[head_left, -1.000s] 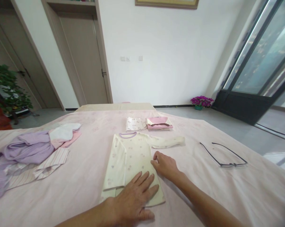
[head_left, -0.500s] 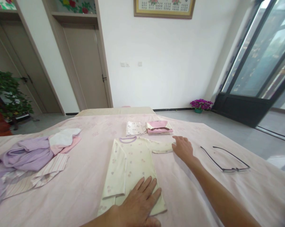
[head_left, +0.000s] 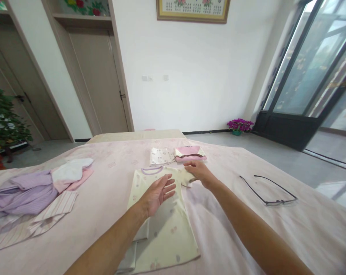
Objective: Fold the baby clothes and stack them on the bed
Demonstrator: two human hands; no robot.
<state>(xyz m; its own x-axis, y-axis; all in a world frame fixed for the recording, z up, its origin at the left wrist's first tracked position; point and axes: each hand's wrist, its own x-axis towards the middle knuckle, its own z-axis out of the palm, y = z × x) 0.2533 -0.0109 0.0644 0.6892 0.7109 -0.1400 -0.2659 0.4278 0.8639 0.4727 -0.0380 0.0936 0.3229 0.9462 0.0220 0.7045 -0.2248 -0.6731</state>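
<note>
As the left hand lifts, open and empty, off the shirt nearside of the pink stack, I log the right hand apparently grasping its drawn-in sleeve: sleeve fold likely begun.

A: Here's the cream shirt, thin cloth, matt and smooth across the front!

B: Matt again on the pink sheet, soft cloth, lightly rumpled.

A: And the lilac garment? From where I'm standing, that's cloth with a fine-ribbed surface!

B: Now for shine: the floor, smooth and glossy, throwing back light!

A: Glass panes glossy too, the white wall flat matt.
</note>
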